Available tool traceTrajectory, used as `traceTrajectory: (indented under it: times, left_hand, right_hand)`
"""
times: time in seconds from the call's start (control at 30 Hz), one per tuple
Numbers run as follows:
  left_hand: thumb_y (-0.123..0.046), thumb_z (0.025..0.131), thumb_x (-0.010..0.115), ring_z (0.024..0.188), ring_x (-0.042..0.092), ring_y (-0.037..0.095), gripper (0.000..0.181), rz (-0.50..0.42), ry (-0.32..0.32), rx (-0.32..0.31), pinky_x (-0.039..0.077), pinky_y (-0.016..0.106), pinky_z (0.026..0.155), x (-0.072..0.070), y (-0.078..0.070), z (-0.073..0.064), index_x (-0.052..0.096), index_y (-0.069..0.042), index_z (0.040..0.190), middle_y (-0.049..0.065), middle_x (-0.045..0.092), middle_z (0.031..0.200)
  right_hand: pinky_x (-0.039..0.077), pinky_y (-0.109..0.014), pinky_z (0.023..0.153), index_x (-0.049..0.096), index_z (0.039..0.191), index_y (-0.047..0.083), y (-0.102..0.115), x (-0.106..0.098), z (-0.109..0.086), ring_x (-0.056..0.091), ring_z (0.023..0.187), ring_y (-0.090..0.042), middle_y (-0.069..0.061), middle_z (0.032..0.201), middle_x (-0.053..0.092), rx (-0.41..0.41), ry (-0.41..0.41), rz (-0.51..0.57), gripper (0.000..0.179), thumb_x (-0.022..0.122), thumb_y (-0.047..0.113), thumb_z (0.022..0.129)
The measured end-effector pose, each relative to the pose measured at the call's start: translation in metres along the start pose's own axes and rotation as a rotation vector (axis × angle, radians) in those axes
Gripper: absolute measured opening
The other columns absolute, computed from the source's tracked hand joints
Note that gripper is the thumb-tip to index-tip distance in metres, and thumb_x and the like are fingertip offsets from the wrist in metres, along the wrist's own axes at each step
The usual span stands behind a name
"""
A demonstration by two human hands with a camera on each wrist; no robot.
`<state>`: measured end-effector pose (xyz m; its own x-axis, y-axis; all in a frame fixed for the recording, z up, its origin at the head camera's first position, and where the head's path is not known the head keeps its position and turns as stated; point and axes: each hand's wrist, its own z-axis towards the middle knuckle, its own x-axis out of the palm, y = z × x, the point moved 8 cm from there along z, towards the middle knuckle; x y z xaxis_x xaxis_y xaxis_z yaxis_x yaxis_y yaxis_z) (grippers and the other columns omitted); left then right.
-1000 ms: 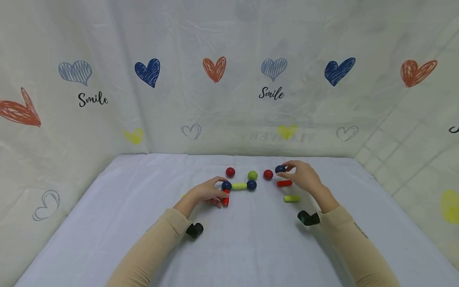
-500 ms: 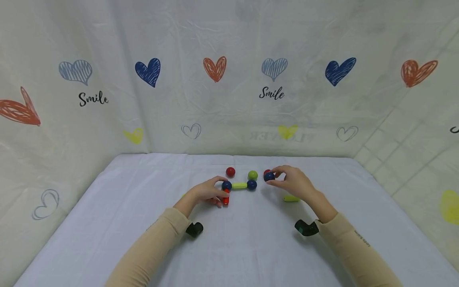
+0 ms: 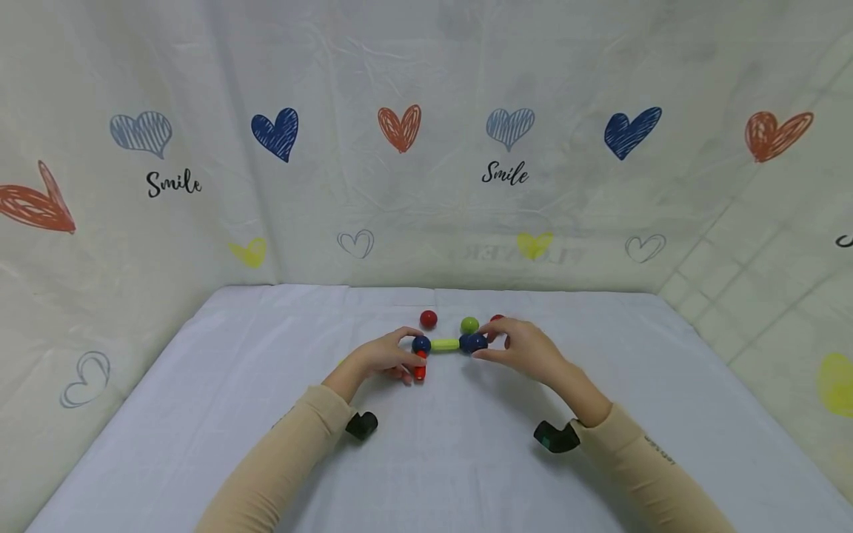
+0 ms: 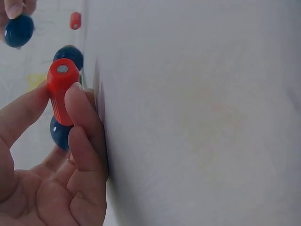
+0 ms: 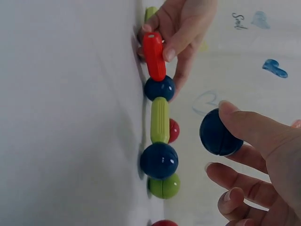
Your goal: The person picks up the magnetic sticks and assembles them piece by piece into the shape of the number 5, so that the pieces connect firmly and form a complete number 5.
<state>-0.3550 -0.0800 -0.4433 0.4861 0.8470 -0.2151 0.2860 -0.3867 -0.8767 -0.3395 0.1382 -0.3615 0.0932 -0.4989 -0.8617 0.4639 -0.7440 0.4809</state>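
My left hand (image 3: 385,357) pinches a red magnetic rod (image 4: 61,94) between thumb and fingers, low over the white tabletop. The rod's far end meets a navy ball (image 3: 421,344). From that ball a yellow-green rod (image 3: 445,345) runs right to a second navy ball (image 5: 159,161). A third navy ball (image 5: 216,134) is pinched by thumb and fingertips of my right hand (image 3: 529,354). In the right wrist view it stands apart from the second ball, though both overlap in the head view. A metal tip shows on the red rod's near end.
Behind the joined pieces lie a red ball (image 3: 429,319), a green ball (image 3: 469,325) and another red ball (image 3: 497,317), partly covered by my right hand. A loose red rod (image 4: 75,20) lies farther right. Another yellow-green piece (image 5: 150,12) shows beyond my left hand.
My right hand has carried the navy ball leftward and nearer to me, to the joined pieces' right end. It now hides the loose rods in the head view. The left hand stays put.
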Motion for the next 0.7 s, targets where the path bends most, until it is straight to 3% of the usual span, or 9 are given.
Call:
traceTrajectory:
  times: [0.3, 0.7]
  left_hand:
    - [-0.017, 0.099, 0.069, 0.058, 0.062, 0.015, 0.064, 0.019, -0.001, 0.001, 0.045, 0.018, 0.058, -0.001, 0.0, 0.001, 0.038, -0.016, 0.155, 0.009, 0.068, 0.086]
    - [-0.02, 0.102, 0.066, 0.058, 0.062, 0.015, 0.06, 0.043, 0.002, 0.021, 0.044, 0.018, 0.058, -0.002, -0.001, -0.001, 0.038, -0.015, 0.154, 0.009, 0.065, 0.081]
  right_hand:
    - [0.047, -0.029, 0.062, 0.075, 0.119, 0.011, 0.02, 0.023, -0.002, 0.053, 0.078, -0.017, -0.004, 0.099, 0.07, -0.059, 0.066, 0.065, 0.039, 0.086, 0.029, 0.086]
    - [0.046, -0.023, 0.061, 0.073, 0.126, 0.016, 0.046, 0.062, -0.001, 0.051, 0.071, -0.008, 0.008, 0.098, 0.068, -0.265, 0.257, 0.076, 0.041, 0.083, 0.032, 0.089]
